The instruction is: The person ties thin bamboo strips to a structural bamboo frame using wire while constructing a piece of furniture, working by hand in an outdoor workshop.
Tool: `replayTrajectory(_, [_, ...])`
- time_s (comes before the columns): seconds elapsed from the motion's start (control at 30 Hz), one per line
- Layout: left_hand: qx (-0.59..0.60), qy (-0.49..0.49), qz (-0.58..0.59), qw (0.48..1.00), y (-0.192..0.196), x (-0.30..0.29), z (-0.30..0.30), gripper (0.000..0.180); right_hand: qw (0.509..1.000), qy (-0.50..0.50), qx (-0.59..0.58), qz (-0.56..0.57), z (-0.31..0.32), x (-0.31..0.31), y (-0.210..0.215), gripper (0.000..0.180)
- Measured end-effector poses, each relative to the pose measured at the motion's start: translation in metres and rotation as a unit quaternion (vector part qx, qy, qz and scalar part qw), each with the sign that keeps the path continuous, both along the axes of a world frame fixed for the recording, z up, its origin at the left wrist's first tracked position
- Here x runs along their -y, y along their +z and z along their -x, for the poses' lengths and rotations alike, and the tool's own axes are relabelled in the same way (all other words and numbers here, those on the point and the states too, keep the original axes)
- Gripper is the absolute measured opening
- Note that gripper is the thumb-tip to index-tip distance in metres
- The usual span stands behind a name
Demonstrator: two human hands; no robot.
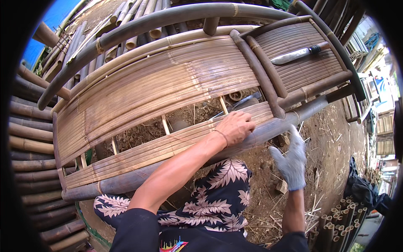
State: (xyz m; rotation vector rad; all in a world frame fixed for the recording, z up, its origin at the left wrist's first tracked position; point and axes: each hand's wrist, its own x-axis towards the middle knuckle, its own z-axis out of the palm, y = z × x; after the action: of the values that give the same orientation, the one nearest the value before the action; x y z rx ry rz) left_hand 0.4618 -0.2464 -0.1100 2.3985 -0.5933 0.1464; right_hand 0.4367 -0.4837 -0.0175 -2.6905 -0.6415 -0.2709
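Observation:
A bamboo bench frame [168, 19] spans the view in front of me, with brown slats [147, 90] across its back part. A narrower band of bamboo slats [138, 152] lies along the front, and a gap separates the two. My bare left hand [236, 128] bears down on the right part of this front band, beside the thick front rail [268, 130]. Its fingers are curled, their tips partly hidden. My right hand [291, 161], in a grey knit glove, is raised off the rail's near side, thumb and fingers apart, holding nothing.
A knife [300, 53] with a dark handle lies on the slatted right end section. Thin crosspieces [166, 124] bridge the gap. Bamboo poles [33, 145] are stacked at left, more behind the bench. Cut bamboo pieces [342, 220] stand at lower right, near dark cloth [363, 189].

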Motion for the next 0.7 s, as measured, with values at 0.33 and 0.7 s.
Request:
replayTrajectory(0.33, [-0.231,0.350,0.093,0.903,0.012,-0.061,-0.009,0.023,0.865,-0.033,-0.270,-0.422,-0.138,-0.001,0.021,0.015])
replayTrajectory(0.7, [-0.371,0.273,0.119,0.879,-0.042,-0.062,-0.046,0.022,0.877,0.387,-0.248,0.140,-0.179,-0.152,-0.139,0.027])
